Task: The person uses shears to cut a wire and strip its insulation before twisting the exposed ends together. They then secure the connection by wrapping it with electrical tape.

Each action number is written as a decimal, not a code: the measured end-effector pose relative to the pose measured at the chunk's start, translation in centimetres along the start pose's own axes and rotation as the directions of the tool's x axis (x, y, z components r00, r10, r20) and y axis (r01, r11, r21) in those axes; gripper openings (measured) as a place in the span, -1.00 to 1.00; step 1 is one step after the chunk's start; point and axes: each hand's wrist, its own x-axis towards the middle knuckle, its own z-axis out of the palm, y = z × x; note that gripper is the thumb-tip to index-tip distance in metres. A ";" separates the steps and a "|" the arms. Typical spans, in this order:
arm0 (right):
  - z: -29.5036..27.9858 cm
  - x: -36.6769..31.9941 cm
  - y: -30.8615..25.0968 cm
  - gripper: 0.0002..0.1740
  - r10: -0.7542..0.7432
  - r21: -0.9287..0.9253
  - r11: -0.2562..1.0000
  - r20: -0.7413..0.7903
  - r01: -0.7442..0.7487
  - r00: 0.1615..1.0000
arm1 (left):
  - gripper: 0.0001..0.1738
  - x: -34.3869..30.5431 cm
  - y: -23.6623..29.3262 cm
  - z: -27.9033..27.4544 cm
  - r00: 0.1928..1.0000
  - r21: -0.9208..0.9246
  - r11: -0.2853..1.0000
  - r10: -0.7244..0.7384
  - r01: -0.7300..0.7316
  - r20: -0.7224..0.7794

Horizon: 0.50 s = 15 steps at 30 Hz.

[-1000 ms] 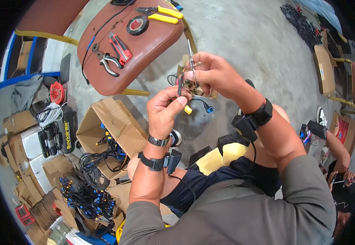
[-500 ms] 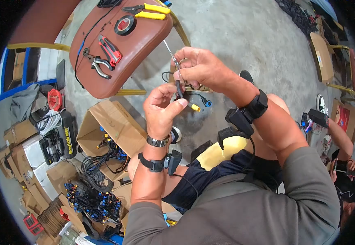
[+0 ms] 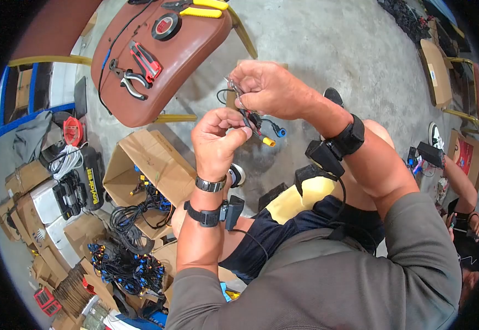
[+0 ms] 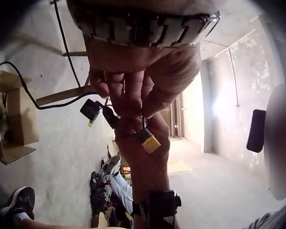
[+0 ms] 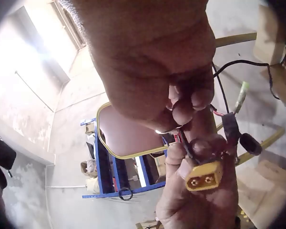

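Tool point(image 3: 233, 87) now showed less of its length beyond the right hand point(image 3: 270, 91) than half a second earlier, when its long tip reached up towards the chair point(image 3: 191, 61); that suggested a reset of grip during work on the lead point(image 3: 245, 116). The right fingers were curled round the tool. The left hand point(image 3: 217, 142) pinched the lead, held between both hands, its yellow plug point(image 3: 268, 141) just past the thumb. The chair's near edge and the open box point(image 3: 165, 159) bounded the left; the floor point(image 3: 327, 60) beyond the right hand seemed to offer most room.
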 end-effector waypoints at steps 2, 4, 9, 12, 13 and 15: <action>0.0 -0.2 -0.4 -0.68 -0.012 -0.060 0.998 0.018 0.013 1.000 | -0.78 -0.1 0.0 -0.2 1.000 0.014 1.000 -0.026 0.026 0.017; 0.1 -0.2 -0.5 -0.70 -0.033 -0.100 0.994 0.028 0.035 0.999 | -0.79 -0.1 -0.1 -0.3 0.999 0.035 0.999 -0.036 0.035 0.016; 0.1 -0.3 -0.9 -0.72 0.063 -0.041 0.997 0.064 -0.060 0.996 | -0.80 -0.1 -0.6 -0.3 1.000 0.108 0.994 -0.017 0.018 -0.009; 0.0 -0.3 -0.6 -0.66 0.096 0.028 0.995 0.077 -0.098 0.992 | -0.80 -0.2 -0.9 -0.2 0.999 0.144 0.989 0.023 -0.018 -0.032; 0.0 -0.3 -0.7 -0.66 0.090 0.031 0.995 0.078 -0.092 0.993 | -0.81 -0.3 -0.9 -0.1 0.998 0.163 0.986 0.032 -0.025 -0.045; 0.0 -0.3 -0.8 -0.65 0.076 0.037 0.996 0.079 -0.079 0.994 | -0.81 -0.4 -0.9 0.1 0.997 0.188 0.981 0.062 -0.051 -0.055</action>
